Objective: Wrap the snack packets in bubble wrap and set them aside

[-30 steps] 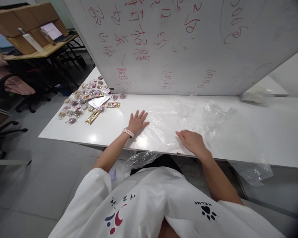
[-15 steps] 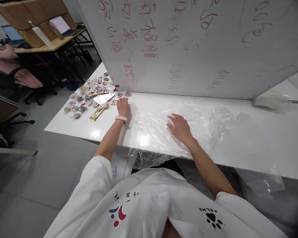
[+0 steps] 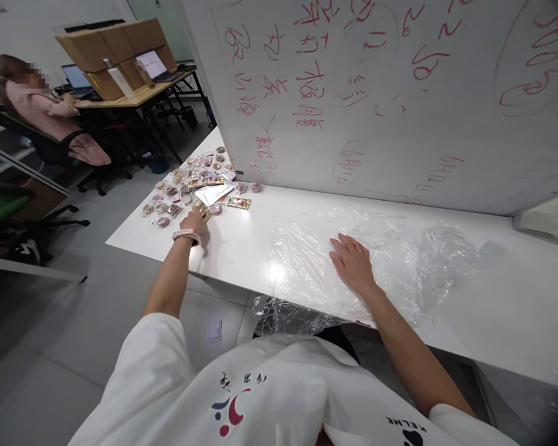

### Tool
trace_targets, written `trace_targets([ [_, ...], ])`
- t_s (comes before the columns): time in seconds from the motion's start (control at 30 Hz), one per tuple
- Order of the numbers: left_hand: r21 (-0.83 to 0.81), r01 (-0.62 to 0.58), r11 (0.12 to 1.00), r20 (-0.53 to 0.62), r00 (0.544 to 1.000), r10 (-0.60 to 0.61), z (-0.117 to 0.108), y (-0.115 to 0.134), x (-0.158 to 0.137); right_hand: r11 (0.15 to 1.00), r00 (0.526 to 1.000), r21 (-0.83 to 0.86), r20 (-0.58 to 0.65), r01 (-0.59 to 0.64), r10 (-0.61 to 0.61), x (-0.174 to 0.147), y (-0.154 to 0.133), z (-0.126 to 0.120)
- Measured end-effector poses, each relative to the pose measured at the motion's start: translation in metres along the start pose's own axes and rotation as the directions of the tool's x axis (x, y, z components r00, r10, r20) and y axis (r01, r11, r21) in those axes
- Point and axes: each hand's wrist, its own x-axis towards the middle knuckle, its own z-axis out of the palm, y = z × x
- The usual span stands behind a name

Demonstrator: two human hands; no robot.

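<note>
My left hand [image 3: 194, 220] reaches down over a gold stick-shaped packet [image 3: 206, 217] at the front of a pile of small wrapped pieces [image 3: 174, 191]. Its fingertips are hidden, so I cannot tell whether they grip the packet. Another gold and red packet [image 3: 239, 202] lies to the right of this hand. A silver-white pouch [image 3: 214, 192] rests among the wrapped pieces, behind the hand. My right hand [image 3: 353, 263] lies palm down on a wide sheet of clear plastic film [image 3: 302, 248], fingers spread. The film hangs over the table's front edge and bunches up on the right.
A whiteboard [image 3: 372, 118] with red writing stands along the back of the white table [image 3: 134, 229]. At the far left a person in pink [image 3: 51, 118] sits at a desk with laptops and cardboard boxes [image 3: 116, 52]. A small card [image 3: 214, 331] lies on the floor.
My left hand has moved left, off the right-hand gold and red packet and onto the other gold packet. My right hand stays on the film. The view has turned left.
</note>
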Motion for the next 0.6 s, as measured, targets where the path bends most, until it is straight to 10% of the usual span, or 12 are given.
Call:
trace_targets([
  [0.13,-0.094,0.187,0.978,-0.33,0.921,-0.208,-0.01,0.01,-0.002,1.0,1.0,0.01,-0.014,0.007,-0.007,-0.001,0.0,0.001],
  [0.23,-0.07,0.021,0.997,-0.458,0.888,-0.051,-0.018,0.027,0.002,1.0,1.0,0.009,-0.022,0.01,-0.01,0.0,0.0,0.001],
  [0.4,0.095,-0.44,0.893,-0.205,0.869,0.45,-0.016,0.078,0.018,1.0,0.999,0.007,-0.032,0.009,-0.009,-0.001,0.002,0.004],
  [0.6,0.338,-0.506,0.794,0.031,0.849,0.528,-0.004,0.111,0.035,1.0,0.999,0.016,-0.05,0.015,-0.015,-0.001,0.005,0.007],
])
